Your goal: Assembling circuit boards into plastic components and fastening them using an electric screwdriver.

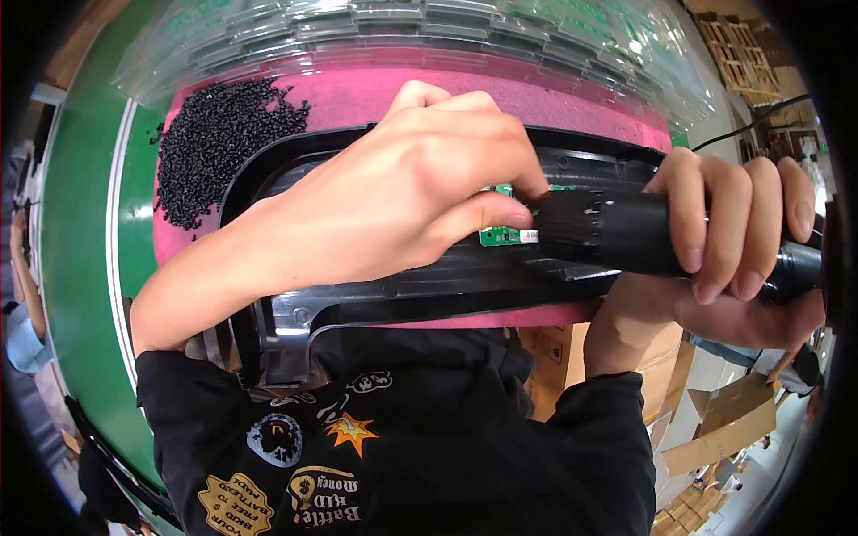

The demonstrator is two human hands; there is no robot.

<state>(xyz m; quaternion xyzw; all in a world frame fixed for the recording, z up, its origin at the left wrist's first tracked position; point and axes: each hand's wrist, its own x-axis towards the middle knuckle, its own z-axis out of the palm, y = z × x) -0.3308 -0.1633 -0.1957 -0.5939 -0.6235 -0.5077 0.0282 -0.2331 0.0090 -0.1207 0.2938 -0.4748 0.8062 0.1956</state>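
Observation:
My right hand point(737, 223) is wrapped round a black electric screwdriver point(617, 228), held almost level with its nose pointing left. My left hand point(456, 165) reaches across with curled fingers. Its thumb and forefinger come close together at the screwdriver's nose; whatever is between them is too small or hidden to make out. Just beneath them, a green circuit board point(496, 234) sits inside a long black plastic housing point(429, 284). The left hand and the screwdriver cover much of the board.
A heap of small black screws point(223, 147) lies on the pink mat point(349, 85) at the far left. Stacked clear plastic trays point(402, 36) line the back. A cardboard box point(545, 357) stands below the table at right. A black cable point(751, 121) runs at far right.

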